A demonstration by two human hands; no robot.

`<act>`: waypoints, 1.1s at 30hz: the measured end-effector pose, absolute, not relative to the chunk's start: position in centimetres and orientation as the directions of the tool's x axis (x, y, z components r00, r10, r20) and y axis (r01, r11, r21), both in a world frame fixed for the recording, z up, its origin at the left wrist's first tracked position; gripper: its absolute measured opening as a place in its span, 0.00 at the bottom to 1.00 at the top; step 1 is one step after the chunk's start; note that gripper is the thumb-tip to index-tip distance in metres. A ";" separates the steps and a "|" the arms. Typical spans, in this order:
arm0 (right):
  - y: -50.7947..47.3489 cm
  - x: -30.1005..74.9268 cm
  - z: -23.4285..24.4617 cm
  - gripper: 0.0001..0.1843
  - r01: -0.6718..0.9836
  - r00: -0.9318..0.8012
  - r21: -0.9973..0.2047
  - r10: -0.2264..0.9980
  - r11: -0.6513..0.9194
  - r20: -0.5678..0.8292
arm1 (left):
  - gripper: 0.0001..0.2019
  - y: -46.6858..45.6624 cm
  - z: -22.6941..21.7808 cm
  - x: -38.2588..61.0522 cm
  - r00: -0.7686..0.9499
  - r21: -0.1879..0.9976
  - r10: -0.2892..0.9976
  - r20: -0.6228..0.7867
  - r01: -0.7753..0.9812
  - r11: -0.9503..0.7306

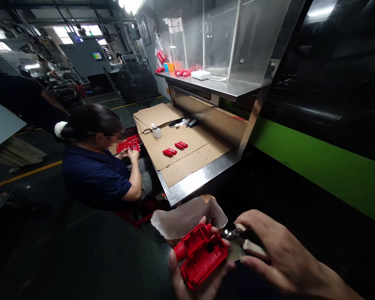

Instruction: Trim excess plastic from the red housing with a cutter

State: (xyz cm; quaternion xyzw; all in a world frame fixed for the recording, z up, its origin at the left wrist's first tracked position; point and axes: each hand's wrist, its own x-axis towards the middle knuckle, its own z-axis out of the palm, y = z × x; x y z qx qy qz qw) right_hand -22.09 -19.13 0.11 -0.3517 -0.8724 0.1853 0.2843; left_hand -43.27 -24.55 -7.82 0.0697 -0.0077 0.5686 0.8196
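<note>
Cardboard-covered steel workbench [203, 177] in dim factory, red parts [175, 148] on top

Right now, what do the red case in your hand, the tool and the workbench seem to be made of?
The red case, held in the left hand, looks like moulded plastic: glossy, with thin walls and ribs. The tool in the right hand seems to be shiny metal with pale handles, perhaps plastic. The workbench edge looks like brushed steel, with brown cardboard sheets on it.

Single head-worn view, facing forward and down, close above hands [237, 258]
</note>
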 end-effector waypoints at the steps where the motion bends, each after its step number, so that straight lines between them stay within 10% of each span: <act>1: -19.2 -22.8 0.5 0.21 0.469 -0.636 -0.509 0.676 0.721 0.372 | 0.32 -24.5 -7.5 -43.2 0.348 0.102 0.932 0.101 -0.935 0.339; 14: -18.6 -27.0 3.0 0.17 0.320 -0.782 -0.074 0.308 0.944 0.542 | 0.43 -24.7 -5.5 -42.3 0.238 0.080 0.952 0.190 -0.971 0.227; 33: -19.1 -27.1 2.6 0.13 0.300 -0.791 -0.085 0.298 0.950 0.534 | 0.40 -25.1 -4.9 -42.3 0.321 0.225 0.942 0.103 -0.929 0.292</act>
